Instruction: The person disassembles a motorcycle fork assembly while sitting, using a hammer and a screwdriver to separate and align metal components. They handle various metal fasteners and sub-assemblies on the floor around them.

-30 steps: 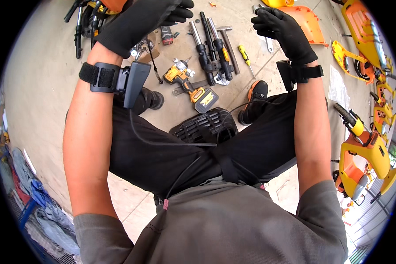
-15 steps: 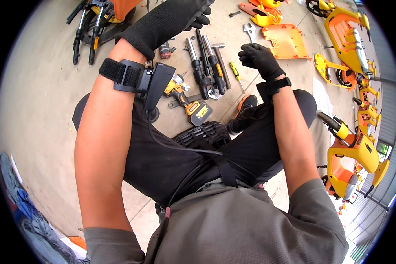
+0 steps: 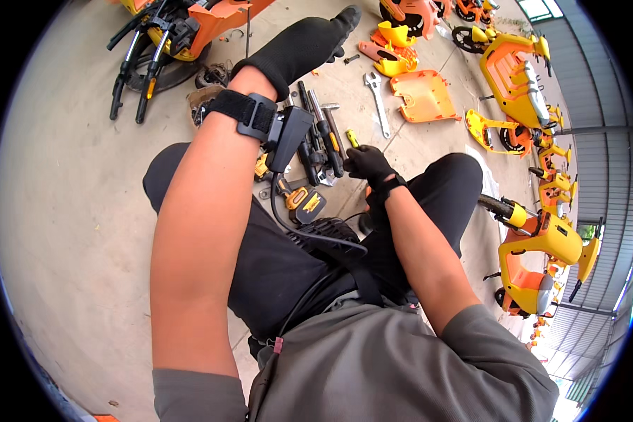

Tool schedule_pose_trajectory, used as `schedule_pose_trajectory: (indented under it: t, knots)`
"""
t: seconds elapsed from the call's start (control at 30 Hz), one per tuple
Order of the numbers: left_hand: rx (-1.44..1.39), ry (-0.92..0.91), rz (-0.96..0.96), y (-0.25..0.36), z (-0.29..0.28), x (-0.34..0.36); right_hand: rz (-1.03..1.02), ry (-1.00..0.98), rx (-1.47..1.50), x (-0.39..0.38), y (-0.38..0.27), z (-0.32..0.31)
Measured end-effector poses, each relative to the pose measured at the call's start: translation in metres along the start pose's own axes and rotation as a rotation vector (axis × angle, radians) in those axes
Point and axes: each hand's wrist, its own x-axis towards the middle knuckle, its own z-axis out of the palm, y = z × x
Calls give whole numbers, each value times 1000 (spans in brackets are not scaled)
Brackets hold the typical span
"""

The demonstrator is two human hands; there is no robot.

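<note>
My gloved left hand (image 3: 316,46) hovers over the floor at the upper middle, fingers loosely extended, nothing visible in it. My gloved right hand (image 3: 369,163) is curled over the yellow screwdriver (image 3: 352,138), hiding its lower part; I cannot make out whether it grips it. Just left of it lie black-and-silver fork tubes (image 3: 320,137) and a hammer (image 3: 330,107), with a yellow cordless power tool (image 3: 302,200) nearer my crossed legs, partly hidden by my left wrist device. A large adjustable wrench (image 3: 378,102) lies above my right hand, beside an orange panel (image 3: 420,95).
A partly dismantled scooter (image 3: 176,49) stands at the upper left. Loose yellow and orange body parts (image 3: 399,49) lie behind the wrench. Several yellow scooters (image 3: 503,81) line the right side, one close by my right knee (image 3: 534,250). A corrugated metal wall (image 3: 598,162) runs beyond them.
My view has swung, shifting the floor items. My right hand has come down onto the screwdriver, its fingers more curled. My left hand stays extended over the floor, further right in view.
</note>
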Motion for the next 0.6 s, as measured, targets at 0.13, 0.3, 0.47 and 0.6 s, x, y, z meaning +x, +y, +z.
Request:
schedule_pose_trajectory:
  t: [0.13, 0.3, 0.47, 0.6]
  knots:
    - [-12, -37, -87, -9, -12, -6, -60, -8, 46, 6, -52, 45]
    - [17, 14, -67, -11, -16, -11, 103, -13, -71, -15, -62, 87]
    - [101, 97, -17, -28, -12, -4, 171, -127, 66, -12, -57, 80]
    - [416, 26, 76, -29, 0, 3, 16, -119, 44, 34, 25, 52]
